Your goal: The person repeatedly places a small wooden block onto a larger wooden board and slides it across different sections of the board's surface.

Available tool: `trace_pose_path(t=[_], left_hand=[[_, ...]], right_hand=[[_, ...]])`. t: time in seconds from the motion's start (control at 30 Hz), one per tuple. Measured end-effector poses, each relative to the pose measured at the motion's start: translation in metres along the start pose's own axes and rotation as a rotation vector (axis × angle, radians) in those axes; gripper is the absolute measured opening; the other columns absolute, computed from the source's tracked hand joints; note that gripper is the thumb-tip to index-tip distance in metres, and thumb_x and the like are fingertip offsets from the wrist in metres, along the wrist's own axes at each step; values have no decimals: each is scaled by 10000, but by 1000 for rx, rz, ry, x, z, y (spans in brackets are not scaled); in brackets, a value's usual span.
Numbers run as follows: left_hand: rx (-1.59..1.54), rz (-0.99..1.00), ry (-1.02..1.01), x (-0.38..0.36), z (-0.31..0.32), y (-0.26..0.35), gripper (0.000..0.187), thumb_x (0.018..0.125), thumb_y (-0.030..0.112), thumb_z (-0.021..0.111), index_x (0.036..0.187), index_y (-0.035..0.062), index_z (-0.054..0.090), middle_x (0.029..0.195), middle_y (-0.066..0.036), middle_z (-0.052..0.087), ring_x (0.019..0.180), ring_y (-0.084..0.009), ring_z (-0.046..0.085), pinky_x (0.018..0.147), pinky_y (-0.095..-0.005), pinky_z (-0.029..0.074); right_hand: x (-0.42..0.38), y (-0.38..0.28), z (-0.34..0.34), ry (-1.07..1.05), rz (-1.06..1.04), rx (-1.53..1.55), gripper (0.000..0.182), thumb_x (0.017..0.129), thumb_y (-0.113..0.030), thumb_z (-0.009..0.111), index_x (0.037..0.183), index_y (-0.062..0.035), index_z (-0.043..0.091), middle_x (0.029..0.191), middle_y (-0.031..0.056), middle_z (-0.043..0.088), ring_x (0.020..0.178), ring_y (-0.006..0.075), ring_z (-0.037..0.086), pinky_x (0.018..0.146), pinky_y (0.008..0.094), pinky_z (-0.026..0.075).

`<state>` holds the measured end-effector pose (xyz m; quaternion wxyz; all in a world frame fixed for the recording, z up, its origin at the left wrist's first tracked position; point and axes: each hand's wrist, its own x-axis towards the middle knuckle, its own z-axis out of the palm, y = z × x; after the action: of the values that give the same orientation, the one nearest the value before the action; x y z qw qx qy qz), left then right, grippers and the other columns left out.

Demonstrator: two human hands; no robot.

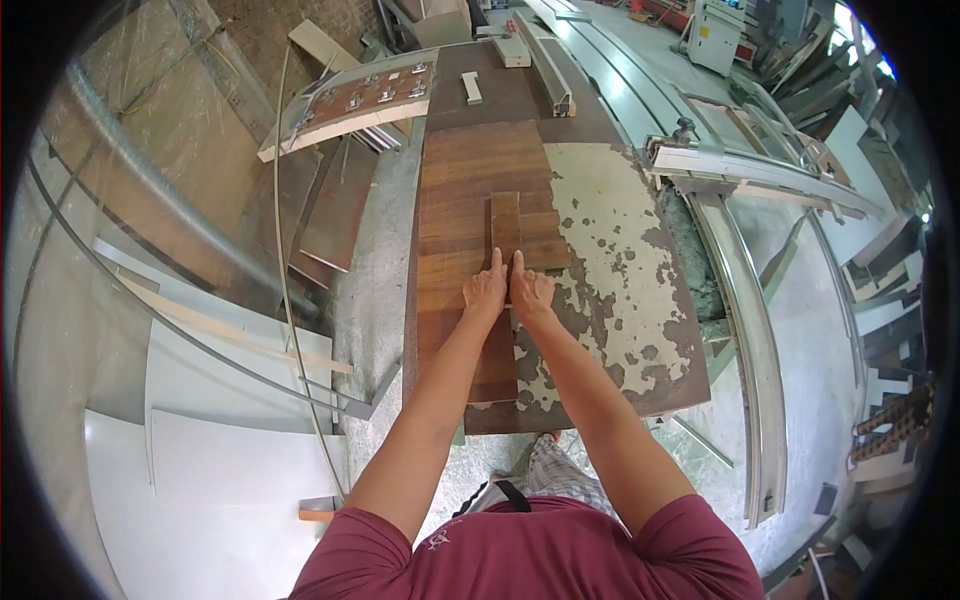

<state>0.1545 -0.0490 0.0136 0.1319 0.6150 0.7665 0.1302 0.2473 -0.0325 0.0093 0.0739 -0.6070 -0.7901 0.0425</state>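
A narrow brown wood strip (506, 215) lies lengthwise on a larger wood-grain panel (455, 200), which rests on the worktable. My left hand (485, 291) is at the strip's near left edge, index finger stretched forward along it and the other fingers curled. Close beside it, my right hand (533, 292) mirrors this at the right edge, its index finger also pointing forward. Both hands appear closed around the near part of the strip, whose end is partly hidden by them. The panel reaches back toward my body under my left forearm.
The worktable (630, 330) has a patchy, peeling pale surface on the right. A small pale block (471, 88) and a metal profile (553, 75) lie at its far end. A sliding rail (735, 350) runs along the right. White sheets (235, 470) lean at the left.
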Motion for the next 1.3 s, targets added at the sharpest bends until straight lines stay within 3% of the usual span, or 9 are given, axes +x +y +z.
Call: trace_pose_path(t=[0.13,0.2,0.33,0.4,0.5,0.73,1.0,1.07,1.3], left_hand=[[-4,-12,-36,4,-2,0,467,902,342,317,1331,181,229,924,-216,591,865,-372,570,734,-464,443],[1,-7,-36,7,0,-1,465,903,344,313,1332,186,228,930,-214,591,875,-371,568,737,-468,441],[-14,-25,-28,27,-2,1,464,904,350,311,1332,190,230,927,-218,590,880,-371,565,738,-471,439],[42,-3,-15,43,-3,3,463,905,319,316,1326,145,234,913,-203,601,846,-342,585,730,-449,453],[37,-8,-5,73,-2,5,454,904,315,319,1317,140,252,900,-209,601,834,-346,587,716,-457,455],[72,-63,-15,167,-2,13,441,904,319,314,1309,152,266,906,-200,601,852,-349,581,726,-454,452],[108,-86,64,285,4,18,416,903,319,308,1294,177,293,961,-181,591,899,-346,564,759,-444,436],[122,-98,122,303,2,22,409,902,317,310,1287,179,307,958,-172,595,902,-335,567,762,-437,435],[111,-121,120,327,7,18,387,905,300,310,1269,173,335,935,-169,604,892,-319,580,742,-436,445]], right_hand=[[1,-1,-1,4,7,5,462,831,-144,443,1268,-38,340,739,116,639,689,233,634,574,312,490],[5,-1,5,-13,47,46,507,824,-159,439,1311,-115,303,766,114,641,693,237,631,585,330,487],[28,-1,4,-4,42,66,500,826,-166,437,1307,-112,309,756,111,641,681,233,631,579,322,487],[43,1,0,-26,12,20,468,833,-157,440,1270,-32,327,751,113,643,699,220,635,579,308,490],[72,5,6,16,17,56,475,826,-173,447,1281,-86,341,740,111,638,680,235,632,580,327,490],[170,16,18,14,9,99,443,831,-173,440,1258,-84,369,732,113,636,683,245,631,588,337,491],[292,30,32,119,-62,162,320,821,-155,438,1131,-82,464,734,119,634,703,262,629,595,348,491],[312,31,28,107,-47,174,224,845,-239,439,973,-64,495,766,113,643,738,248,633,612,337,488],[336,30,32,24,-24,173,236,849,-224,435,1003,-55,494,827,115,642,800,236,627,648,327,482]])
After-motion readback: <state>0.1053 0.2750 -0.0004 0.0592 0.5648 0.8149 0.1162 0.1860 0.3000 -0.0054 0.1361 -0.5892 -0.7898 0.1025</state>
